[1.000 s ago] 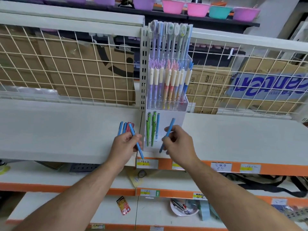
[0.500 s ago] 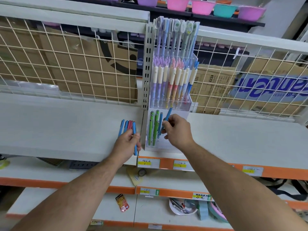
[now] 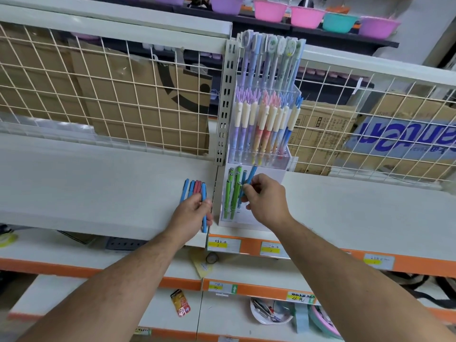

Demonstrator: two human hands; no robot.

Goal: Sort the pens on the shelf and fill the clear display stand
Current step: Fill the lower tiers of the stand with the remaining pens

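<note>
A clear display stand sits on the white shelf, its upper tier full of pastel pens. Its lower front tier holds several green pens and a blue one. My right hand pinches a blue pen tilted at that lower tier, its tip among the pens there. My left hand lies on the shelf to the left of the stand, over a small row of loose blue and red pens, fingers curled round a blue pen.
A wire grid back panel with cardboard boxes behind it stands at the shelf's rear. A perforated metal upright rises beside the stand. Orange-edged shelves below carry price labels and small items. Coloured bowls line a high shelf.
My right hand carried its blue pen up and into the stand's lower tier. My left hand lowered its blue pen onto the shelf beside the loose pens.
</note>
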